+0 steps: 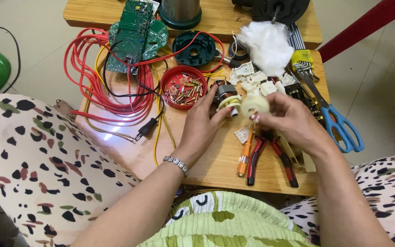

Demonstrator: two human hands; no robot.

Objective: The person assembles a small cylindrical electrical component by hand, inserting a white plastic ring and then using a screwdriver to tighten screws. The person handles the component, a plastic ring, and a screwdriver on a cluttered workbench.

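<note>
At the far left, a tangle of red wire [98, 77] is lying looped over the wooden worktop [216, 160], with a green circuit board [136, 34] resting on its upper edge. A black plug [146, 128] on a yellow lead is sitting just below the loops. Next comes a red round dish [183, 87] holding small brass screws, and above it a dark green round cover [194, 48].

The left hand [202, 123], wearing a bracelet at the wrist, is reaching in beside the dish; its fingers [209, 98] are curling around a small motor [225, 93] and touching it. Just to the right, the right hand [291, 119] is holding a pale round plastic wheel [254, 104] close against the motor, with the fingers [264, 116] pinched on its rim.

Under the hands, an orange screwdriver [245, 155] and red-handled pliers [270, 158] are lying side by side, partly hidden by the right hand. Behind are white plastic clips [257, 80] and a white fluffy wad [267, 43]. Furthest right, blue-handled scissors [339, 123] are lying at the worktop's edge, below a set of hex keys [301, 61].
</note>
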